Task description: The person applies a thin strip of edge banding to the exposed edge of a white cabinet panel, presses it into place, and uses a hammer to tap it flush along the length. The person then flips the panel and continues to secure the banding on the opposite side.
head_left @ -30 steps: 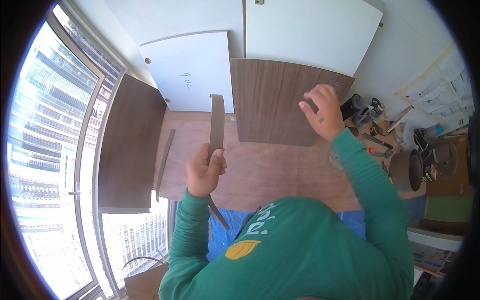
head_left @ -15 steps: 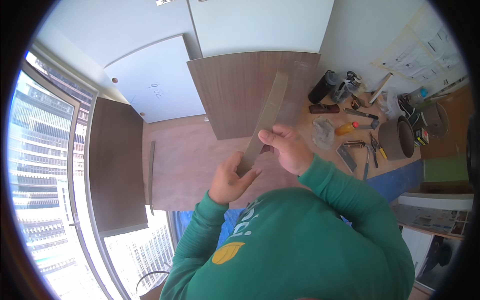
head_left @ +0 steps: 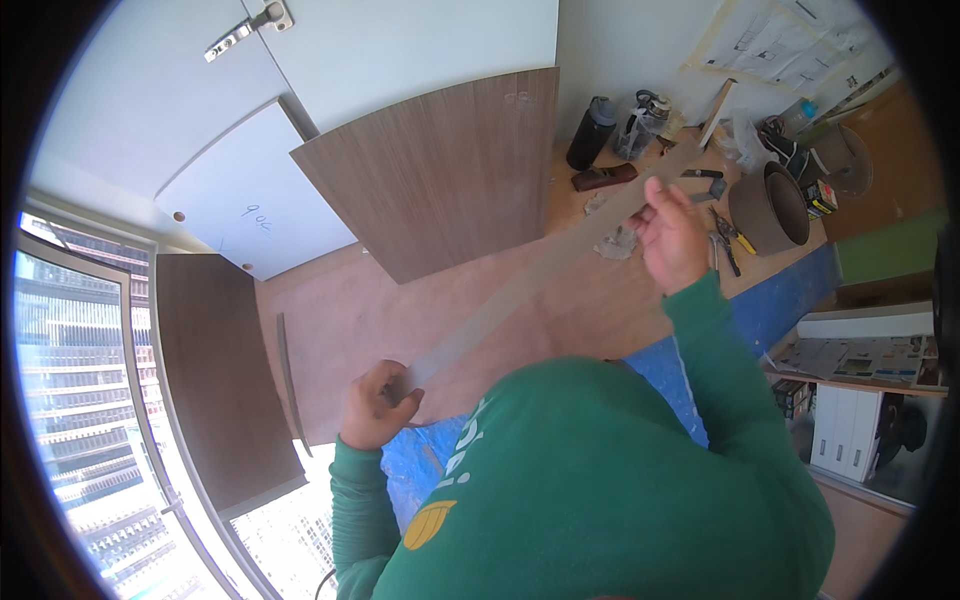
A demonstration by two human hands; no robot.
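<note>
A long, thin, flat grey-brown strip [head_left: 520,290] slants across the worktop between my hands, slightly blurred. My left hand [head_left: 375,405] is closed round its near left end, thumb and fingers pinching it. My right hand [head_left: 672,235] grips it toward the far right end, with the thumb on top. The strip passes in front of a wood-grain panel [head_left: 440,170] that leans against white cabinet doors. Past my right hand, the strip's far end lies over part of the tools on the worktop.
A black bottle [head_left: 590,133], clear bottle [head_left: 642,125] and brown pouch [head_left: 604,178] stand back right, near a brown coiled roll [head_left: 768,208] and yellow-handled pliers [head_left: 742,240]. At left are a dark panel [head_left: 220,380], a narrow strip [head_left: 290,375], a white panel [head_left: 250,200] and a window [head_left: 80,350].
My hands have spread apart along the strip: the left moved left and nearer, the right moved right and farther. The strip has swung to slant toward the right, and the view has shifted.
</note>
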